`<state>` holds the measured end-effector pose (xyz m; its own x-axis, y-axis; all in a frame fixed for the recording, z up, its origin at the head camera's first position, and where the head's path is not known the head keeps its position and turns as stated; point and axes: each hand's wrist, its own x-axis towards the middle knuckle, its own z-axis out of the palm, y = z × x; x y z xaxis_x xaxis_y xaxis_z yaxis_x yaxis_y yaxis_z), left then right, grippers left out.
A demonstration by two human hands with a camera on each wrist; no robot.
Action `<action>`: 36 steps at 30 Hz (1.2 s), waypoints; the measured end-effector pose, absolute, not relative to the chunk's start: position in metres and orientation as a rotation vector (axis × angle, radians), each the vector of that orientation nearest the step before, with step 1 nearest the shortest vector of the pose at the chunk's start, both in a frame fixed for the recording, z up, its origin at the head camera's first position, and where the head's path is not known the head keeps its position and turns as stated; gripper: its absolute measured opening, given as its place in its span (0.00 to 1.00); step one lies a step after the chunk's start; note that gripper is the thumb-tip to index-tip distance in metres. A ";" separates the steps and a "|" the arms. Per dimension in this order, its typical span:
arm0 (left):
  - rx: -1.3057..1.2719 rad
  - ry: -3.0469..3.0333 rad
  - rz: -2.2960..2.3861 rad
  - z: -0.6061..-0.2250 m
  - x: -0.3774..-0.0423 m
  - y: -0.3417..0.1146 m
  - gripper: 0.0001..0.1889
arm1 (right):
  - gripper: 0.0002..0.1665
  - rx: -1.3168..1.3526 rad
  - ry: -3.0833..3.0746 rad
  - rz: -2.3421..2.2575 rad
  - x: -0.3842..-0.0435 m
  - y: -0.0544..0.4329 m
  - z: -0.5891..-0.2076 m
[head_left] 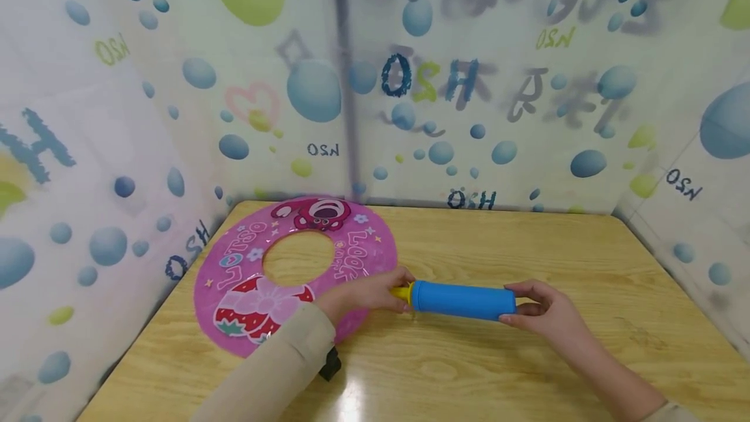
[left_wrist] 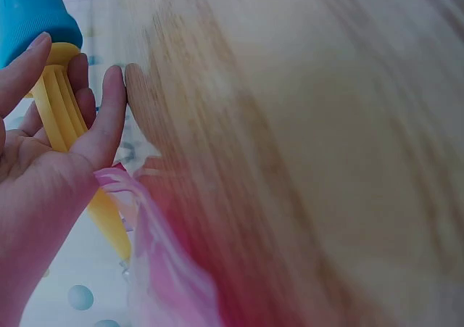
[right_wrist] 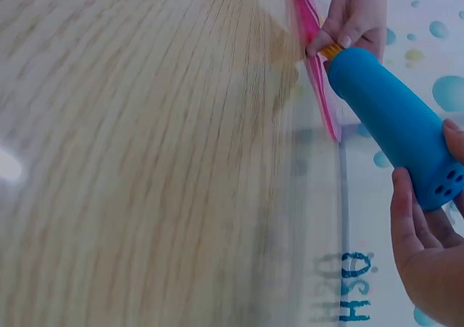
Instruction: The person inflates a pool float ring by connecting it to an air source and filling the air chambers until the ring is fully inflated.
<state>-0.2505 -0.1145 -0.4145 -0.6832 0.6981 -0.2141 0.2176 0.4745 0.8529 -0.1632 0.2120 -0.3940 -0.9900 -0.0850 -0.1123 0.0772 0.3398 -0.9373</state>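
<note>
A blue hand pump [head_left: 463, 299] with a yellow handle [left_wrist: 64, 113] lies level between the two hands, above the table. My left hand [head_left: 375, 290] holds the yellow handle close to the blue barrel; in the left wrist view the thumb and fingers lie on either side of it. At the barrel's other end, my right hand [head_left: 551, 311] grips the blue cap, which shows several small holes in the right wrist view. A flat pink swim ring [head_left: 208, 288] with strawberry and bear prints lies behind and beneath the left hand, partly hidden by that forearm.
The wooden table [head_left: 498, 239] reaches back to a wall covering [head_left: 504, 103] printed with bubbles and letters, which also hangs at both sides. A small black object [head_left: 331, 365] shows beneath the left sleeve.
</note>
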 end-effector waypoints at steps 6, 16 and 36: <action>0.744 2.178 1.161 -0.416 -0.250 -0.114 0.22 | 0.35 -0.031 2.440 -1.758 -0.165 0.208 -0.393; 0.744 2.215 1.149 -0.418 -0.252 -0.112 0.23 | 0.35 -0.023 2.492 -1.750 -0.153 0.248 -0.391; 0.687 2.228 1.125 -0.416 -0.253 -0.112 0.25 | 0.33 -0.138 2.816 -1.642 -0.131 0.327 -0.387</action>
<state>-0.2528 -0.1123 -0.4162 -0.7205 0.6511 -0.2386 0.1947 0.5202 0.8316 -0.1309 0.3274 -0.3869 -0.9891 -0.0116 0.1469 -0.1335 0.4918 -0.8604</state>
